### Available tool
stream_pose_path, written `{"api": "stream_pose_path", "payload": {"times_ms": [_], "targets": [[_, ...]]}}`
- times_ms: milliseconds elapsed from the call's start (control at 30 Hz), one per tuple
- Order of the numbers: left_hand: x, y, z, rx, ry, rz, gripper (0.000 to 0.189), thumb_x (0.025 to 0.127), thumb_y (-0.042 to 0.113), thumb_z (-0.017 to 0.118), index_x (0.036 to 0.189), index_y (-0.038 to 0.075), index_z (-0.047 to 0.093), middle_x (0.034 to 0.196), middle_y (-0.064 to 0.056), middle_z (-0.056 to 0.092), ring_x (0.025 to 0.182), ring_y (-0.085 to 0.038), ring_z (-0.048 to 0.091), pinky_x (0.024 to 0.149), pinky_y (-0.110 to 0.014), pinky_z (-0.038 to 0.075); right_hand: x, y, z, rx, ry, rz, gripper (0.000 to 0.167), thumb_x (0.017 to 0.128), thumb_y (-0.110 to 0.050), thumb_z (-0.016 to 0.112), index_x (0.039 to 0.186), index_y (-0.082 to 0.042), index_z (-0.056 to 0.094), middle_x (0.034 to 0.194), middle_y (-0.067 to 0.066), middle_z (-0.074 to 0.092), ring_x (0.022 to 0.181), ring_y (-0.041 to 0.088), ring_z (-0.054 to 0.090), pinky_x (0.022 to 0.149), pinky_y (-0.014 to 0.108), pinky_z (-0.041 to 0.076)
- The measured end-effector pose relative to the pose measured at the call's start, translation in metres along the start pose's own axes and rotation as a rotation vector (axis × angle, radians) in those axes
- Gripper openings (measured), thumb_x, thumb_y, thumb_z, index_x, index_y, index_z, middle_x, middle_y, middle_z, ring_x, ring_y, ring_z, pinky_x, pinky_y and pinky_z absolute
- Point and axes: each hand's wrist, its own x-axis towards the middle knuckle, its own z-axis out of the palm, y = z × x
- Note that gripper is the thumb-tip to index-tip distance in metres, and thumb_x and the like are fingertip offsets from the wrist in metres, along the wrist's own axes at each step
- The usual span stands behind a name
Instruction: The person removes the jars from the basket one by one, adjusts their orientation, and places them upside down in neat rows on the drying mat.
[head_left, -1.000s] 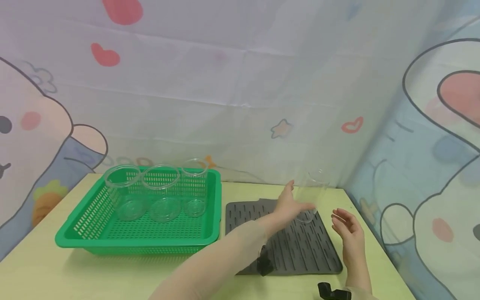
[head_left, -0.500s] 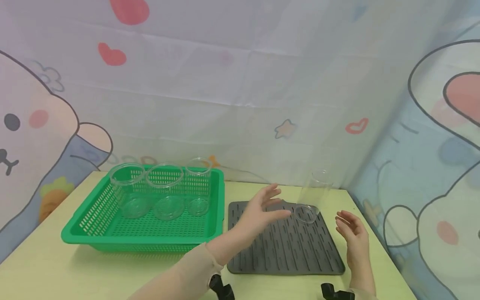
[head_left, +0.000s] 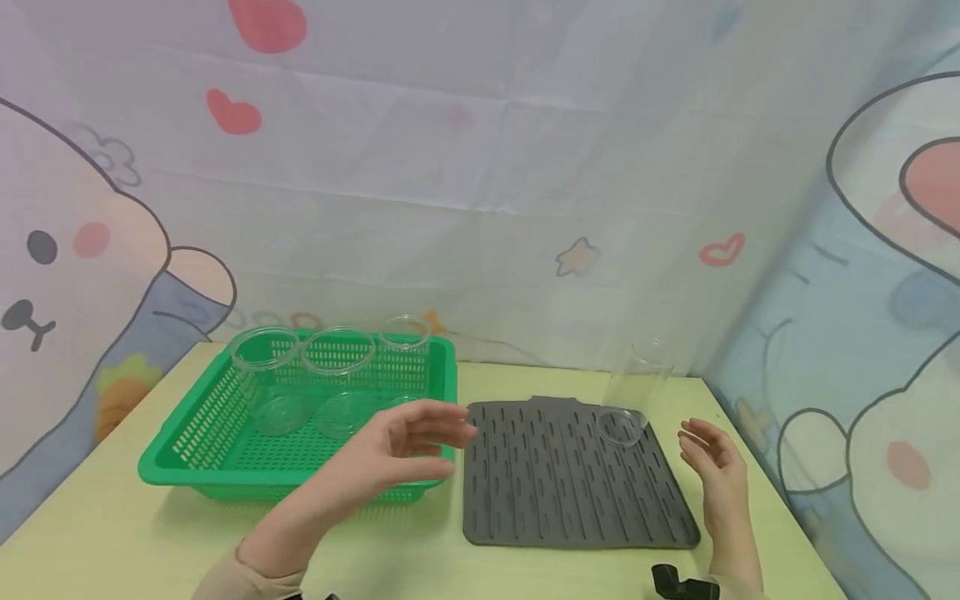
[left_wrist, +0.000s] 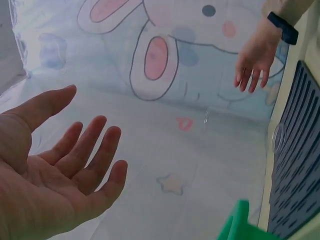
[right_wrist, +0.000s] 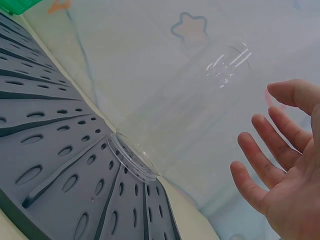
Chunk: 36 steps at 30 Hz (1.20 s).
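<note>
My left hand [head_left: 382, 450] hovers in front of the right part of a green basket [head_left: 161, 468], fingers relaxed and holding nothing. Inside the basket stand three clear cups: a wide left cup [head_left: 264, 367], a wide middle cup [head_left: 339, 372] and a narrower right cup [head_left: 405, 344], its lower part hidden behind my hand. A tall clear cup [head_left: 636, 390] stands on the far right corner of a dark grey ridged mat [head_left: 562, 483]. My right hand [head_left: 720, 475] is raised by the mat's right edge, fingers loosely bent, apart from that cup, as the right wrist view [right_wrist: 287, 155] confirms.
The basket and mat lie side by side on a pale yellow table [head_left: 97, 533]. A printed cloth backdrop [head_left: 480, 183] hangs behind the table and along its right side. A black strap mount [head_left: 682, 583] sits on my right wrist.
My left hand has drawn back from the tall cup on the mat, moving left and nearer to the basket's front. That cup stays standing. The right hand has hardly moved.
</note>
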Motion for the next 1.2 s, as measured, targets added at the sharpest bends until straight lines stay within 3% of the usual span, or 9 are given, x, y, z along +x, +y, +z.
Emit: {"api": "stream_pose_path", "payload": {"times_ms": [167,367,567,733,800,900,1033,1133,1200], "targets": [[-0.035,-0.01,-0.038,0.023,0.133,0.016,0.041,0.096,0.011,0.062,0.135,0.012,0.053,0.127,0.001,0.064,0.117,-0.01,0.061,0.095,-0.023,0.051,0.0,0.002,-0.004,0.015,-0.023,-0.007,0.024,0.097,-0.001,0.056,0.119,-0.011,0.057,0.107,-0.019,0.064,0.099,-0.005,0.062,0.08,0.01,0.049],[-0.076,-0.033,-0.085,0.021,0.432,0.032,0.037,0.097,0.004,0.058,0.129,0.02,0.056,0.117,0.015,0.068,0.108,-0.001,0.064,0.088,-0.014,0.05,0.001,0.004,-0.004,0.019,-0.018,0.0,0.025,0.097,-0.002,0.056,0.121,-0.011,0.057,0.107,-0.019,0.064,0.098,-0.005,0.062,0.081,0.009,0.049],[-0.099,-0.052,-0.122,-0.036,0.608,0.069,0.043,0.096,0.002,0.058,0.133,0.023,0.049,0.122,0.021,0.062,0.108,0.006,0.061,0.087,-0.007,0.046,0.001,0.007,-0.008,0.023,-0.009,0.018,0.025,0.097,-0.002,0.057,0.12,-0.011,0.056,0.106,-0.018,0.065,0.097,-0.006,0.063,0.08,0.009,0.05],[-0.102,-0.06,-0.145,0.016,0.65,0.015,0.06,0.097,0.007,0.06,0.149,0.019,0.032,0.129,0.025,0.05,0.11,0.015,0.053,0.086,-0.004,0.043,0.001,0.011,-0.006,0.024,-0.036,0.036,0.026,0.097,-0.002,0.058,0.119,-0.015,0.057,0.107,-0.018,0.064,0.097,-0.006,0.062,0.079,0.01,0.05],[-0.099,-0.06,-0.153,0.058,0.656,-0.041,0.072,0.097,0.012,0.061,0.156,0.018,0.019,0.139,0.017,0.044,0.112,0.017,0.049,0.086,-0.003,0.041,0.001,0.012,-0.006,0.013,-0.035,0.044,0.026,0.097,-0.003,0.058,0.118,-0.017,0.058,0.107,-0.019,0.064,0.097,-0.006,0.062,0.079,0.009,0.05],[-0.091,-0.058,-0.164,0.119,0.658,-0.123,0.084,0.097,0.021,0.062,0.159,0.02,0.004,0.159,0.003,0.026,0.134,0.002,0.041,0.087,-0.004,0.04,0.001,0.013,-0.008,0.001,-0.023,0.058,0.026,0.096,-0.003,0.059,0.115,-0.021,0.059,0.106,-0.02,0.064,0.096,-0.007,0.061,0.078,0.009,0.05],[-0.081,-0.052,-0.178,0.172,0.632,-0.216,0.092,0.097,0.028,0.061,0.157,0.027,-0.009,0.166,-0.008,-0.002,0.151,-0.032,0.014,0.115,-0.028,0.033,0.0,0.01,-0.008,-0.002,-0.008,0.058,0.025,0.096,-0.003,0.059,0.114,-0.021,0.059,0.105,-0.02,0.064,0.095,-0.007,0.061,0.078,0.009,0.05],[-0.075,-0.046,-0.191,0.157,0.59,-0.28,0.099,0.097,0.03,0.061,0.155,0.024,-0.019,0.164,-0.011,-0.013,0.15,-0.039,0.004,0.12,-0.054,0.019,0.0,0.009,-0.007,0.01,-0.015,0.057,0.025,0.096,-0.003,0.059,0.116,-0.018,0.059,0.105,-0.019,0.064,0.095,-0.006,0.062,0.078,0.009,0.05],[-0.071,-0.042,-0.199,0.128,0.559,-0.314,0.103,0.097,0.029,0.061,0.153,0.02,-0.024,0.162,-0.012,-0.021,0.15,-0.039,-0.003,0.12,-0.055,0.015,0.0,0.01,-0.005,0.02,-0.02,0.06,0.026,0.096,-0.002,0.059,0.116,-0.018,0.058,0.105,-0.019,0.064,0.095,-0.006,0.062,0.078,0.01,0.05]]}}
